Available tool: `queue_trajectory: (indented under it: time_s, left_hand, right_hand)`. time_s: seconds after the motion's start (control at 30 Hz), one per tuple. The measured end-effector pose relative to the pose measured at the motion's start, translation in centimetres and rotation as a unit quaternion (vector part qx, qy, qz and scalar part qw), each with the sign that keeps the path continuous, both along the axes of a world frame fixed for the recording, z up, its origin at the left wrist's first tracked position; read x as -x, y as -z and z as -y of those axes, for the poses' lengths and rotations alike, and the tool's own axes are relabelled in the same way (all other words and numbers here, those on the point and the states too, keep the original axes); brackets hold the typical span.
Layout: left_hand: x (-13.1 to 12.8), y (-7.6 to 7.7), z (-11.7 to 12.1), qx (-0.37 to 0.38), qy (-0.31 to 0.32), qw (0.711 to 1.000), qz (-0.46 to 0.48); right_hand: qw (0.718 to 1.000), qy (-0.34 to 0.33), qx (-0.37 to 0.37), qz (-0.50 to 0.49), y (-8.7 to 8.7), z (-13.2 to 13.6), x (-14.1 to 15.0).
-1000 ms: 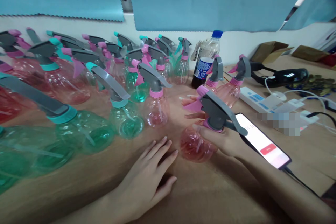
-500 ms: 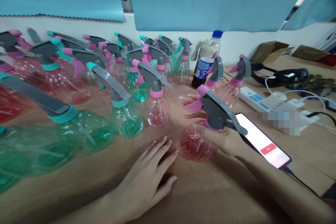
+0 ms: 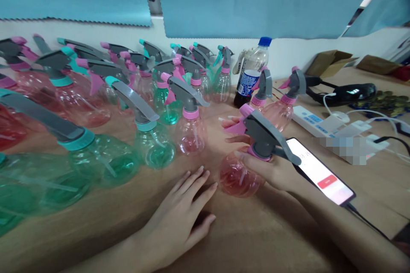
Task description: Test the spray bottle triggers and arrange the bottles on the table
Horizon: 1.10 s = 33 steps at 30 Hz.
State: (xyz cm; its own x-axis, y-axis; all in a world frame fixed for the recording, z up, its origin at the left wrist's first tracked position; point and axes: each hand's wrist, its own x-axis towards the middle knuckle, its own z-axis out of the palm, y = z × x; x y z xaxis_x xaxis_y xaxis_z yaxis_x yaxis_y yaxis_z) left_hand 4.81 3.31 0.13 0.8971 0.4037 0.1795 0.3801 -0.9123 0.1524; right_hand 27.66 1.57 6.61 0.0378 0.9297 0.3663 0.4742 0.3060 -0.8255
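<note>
My right hand (image 3: 269, 170) is closed round the neck of a pink spray bottle (image 3: 240, 179) with a grey and pink trigger head. The bottle appears to stand on the table, and some of my fingers are hidden behind it. Flat on the wooden table (image 3: 237, 234) lies my left hand (image 3: 187, 209), its fingers stretched out, holding nothing. Its fingertips are just left of the pink bottle. Ahead of that hand stand a small clear-pink spray bottle (image 3: 191, 136) and a green one (image 3: 156, 149).
Several more green and pink spray bottles (image 3: 83, 102) crowd the left and back. A drink bottle (image 3: 248, 81) with a blue cap stands by the wall. To the right are a lit phone (image 3: 323, 175), a white power strip (image 3: 312, 121) with cables, and a cardboard box (image 3: 331, 64).
</note>
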Motion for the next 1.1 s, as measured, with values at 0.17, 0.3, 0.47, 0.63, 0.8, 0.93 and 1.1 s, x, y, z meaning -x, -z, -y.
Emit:
queue_trajectory:
  time_s: [0.17, 0.3, 0.47, 0.63, 0.8, 0.93, 1.1]
  left_hand:
    - [0.0, -0.1, 0.04, 0.007, 0.0, 1.0, 0.003]
    - [0.05, -0.12, 0.1, 0.008, 0.0, 1.0, 0.004]
    - [0.04, 0.04, 0.09, 0.009, -0.002, 1.0, 0.003]
    - [-0.08, -0.1, 0.07, 0.01, 0.001, 1.0, -0.002]
    - [-0.02, -0.18, 0.07, 0.008, -0.003, 1.0, -0.002]
    - [0.01, -0.1, 0.1, 0.012, -0.003, 1.0, -0.001]
    - [0.0, -0.03, 0.1, 0.011, -0.002, 1.0, 0.002]
  right_hand:
    - [1.0, -0.002, -0.001, -0.008, 0.23, 0.0, -0.04]
    - [1.0, -0.002, 0.005, -0.011, -0.23, 0.04, 0.09]
    - [1.0, -0.005, 0.017, -0.012, -0.58, 0.02, 0.19]
    - [1.0, -0.007, 0.012, -0.015, -0.62, 0.05, 0.22]
    - [1.0, 0.002, 0.005, -0.004, -0.67, 0.06, 0.3]
    - [1.0, 0.014, 0.009, 0.009, -0.34, 0.08, 0.17]
    - [0.999, 0.027, 0.016, 0.013, -0.23, 0.25, 0.0]
